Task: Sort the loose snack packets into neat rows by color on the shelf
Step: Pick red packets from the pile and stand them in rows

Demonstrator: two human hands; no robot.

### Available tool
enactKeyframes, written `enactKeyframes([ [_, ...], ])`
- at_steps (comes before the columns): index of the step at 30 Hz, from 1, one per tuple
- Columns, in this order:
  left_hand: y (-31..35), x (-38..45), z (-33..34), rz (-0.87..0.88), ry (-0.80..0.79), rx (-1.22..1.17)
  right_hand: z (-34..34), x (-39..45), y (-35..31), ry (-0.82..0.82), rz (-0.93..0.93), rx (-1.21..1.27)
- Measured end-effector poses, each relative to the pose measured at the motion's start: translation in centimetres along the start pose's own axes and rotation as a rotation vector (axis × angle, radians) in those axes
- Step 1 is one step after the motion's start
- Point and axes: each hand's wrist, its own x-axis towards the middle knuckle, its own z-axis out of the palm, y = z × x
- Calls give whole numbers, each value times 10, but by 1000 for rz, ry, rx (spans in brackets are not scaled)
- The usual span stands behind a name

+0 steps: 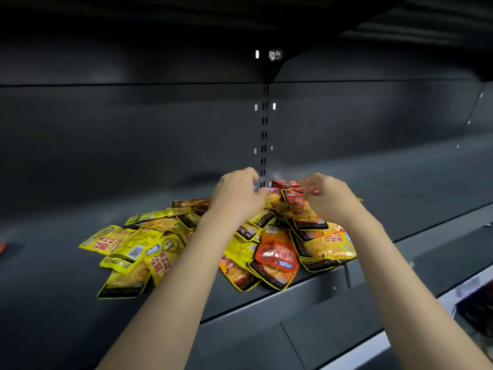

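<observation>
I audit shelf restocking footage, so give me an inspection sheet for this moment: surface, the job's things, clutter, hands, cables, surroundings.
Surface: dark grey shelf, bare to the left and right of the packets.
Job's things: snack packets in one mixed, overlapping heap; yellow mostly left, red and orange mostly right; no rows formed.
Clutter: small red object at the left edge, unidentifiable.
Hands: left hand reaches over the back of the heap, fingers curled, grasp unclear; right hand pinches a red packet.
Cables: nothing seen.
Surroundings: slotted upright on the back panel; another shelf overhead.
</observation>
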Motion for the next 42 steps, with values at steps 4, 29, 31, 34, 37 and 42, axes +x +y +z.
enactKeyframes([
  [4,31,24,35,21,-107,88,-13,5,20,38,67,9],
  [29,38,28,24,-197,18,-257,8,54,63,-54,66,-7],
  [31,30,13,10,-192,88,-369,15,70,56,-72,26,-23],
  [34,18,-10,-6,-209,160,-565,22,90,44,-126,-31,-95],
  [37,8,-32,-15,-231,209,-702,27,108,36,-195,-47,-181],
  [42,-3,-52,-23,-277,309,-798,43,126,31,-363,-30,-236],
])
